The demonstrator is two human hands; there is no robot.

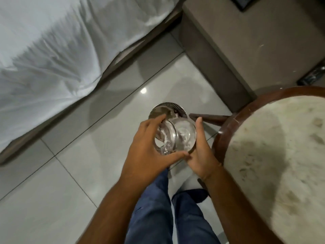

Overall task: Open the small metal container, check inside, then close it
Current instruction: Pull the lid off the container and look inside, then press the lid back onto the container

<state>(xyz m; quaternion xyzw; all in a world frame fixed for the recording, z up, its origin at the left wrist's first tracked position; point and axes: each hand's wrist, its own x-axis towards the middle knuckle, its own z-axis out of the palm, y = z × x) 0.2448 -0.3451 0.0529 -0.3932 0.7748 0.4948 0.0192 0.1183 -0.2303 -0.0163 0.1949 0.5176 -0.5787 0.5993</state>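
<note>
I hold the small metal container (184,136), shiny and round, between both hands above the tiled floor. My left hand (146,148) wraps its left part, a shiny tilted piece (164,138), with the fingers over the top and the thumb underneath. My right hand (200,155) cups the round body from the right, thumb pointing up along its rim. A metal disc with a ribbed edge (173,107) shows just beyond my left fingers. Blur and reflections hide whether the tilted piece is apart from the body, and the inside cannot be made out.
A round stone-topped table with a dark wooden rim (226,127) stands close on the right. A bed with a white sheet (52,50) fills the upper left. A grey cabinet (255,41) stands at the back. My legs in blue trousers (158,208) are below.
</note>
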